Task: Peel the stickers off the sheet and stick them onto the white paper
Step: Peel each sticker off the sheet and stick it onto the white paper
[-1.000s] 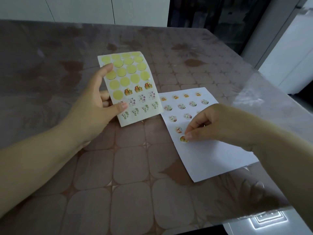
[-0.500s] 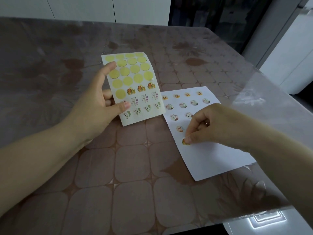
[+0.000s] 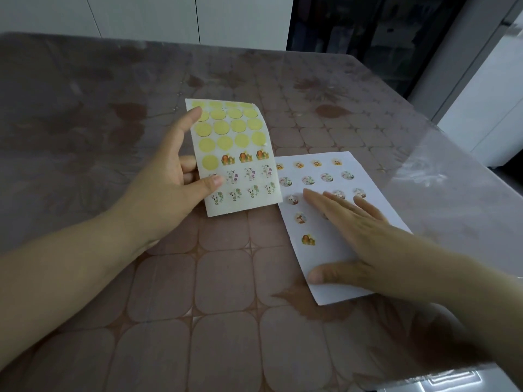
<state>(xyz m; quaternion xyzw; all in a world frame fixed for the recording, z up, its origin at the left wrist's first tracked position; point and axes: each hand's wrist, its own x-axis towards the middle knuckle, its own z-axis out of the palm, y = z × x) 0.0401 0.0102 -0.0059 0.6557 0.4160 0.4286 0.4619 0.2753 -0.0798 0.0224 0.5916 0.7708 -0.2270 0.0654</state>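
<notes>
My left hand (image 3: 169, 179) holds the sticker sheet (image 3: 235, 157) by its left edge, thumb on its face and fingers behind it. The sheet shows many bare yellow circles at the top and several picture stickers in its lower rows. To its right the white paper (image 3: 336, 250) lies on the table with several round stickers on it. An orange lion sticker (image 3: 308, 239) is the lowest one in the left column. My right hand (image 3: 353, 230) lies flat on the paper with its fingers straight and spread, covering part of the sticker rows.
The table (image 3: 141, 321) has a brown tile-patterned cover under clear plastic. Its right edge (image 3: 481, 176) runs diagonally near the paper. White cabinets and a dark doorway stand behind the table.
My right hand let go of the orange lion sticker, leaving it on the paper, and opened flat over the paper. The left hand still holds the sheet.
</notes>
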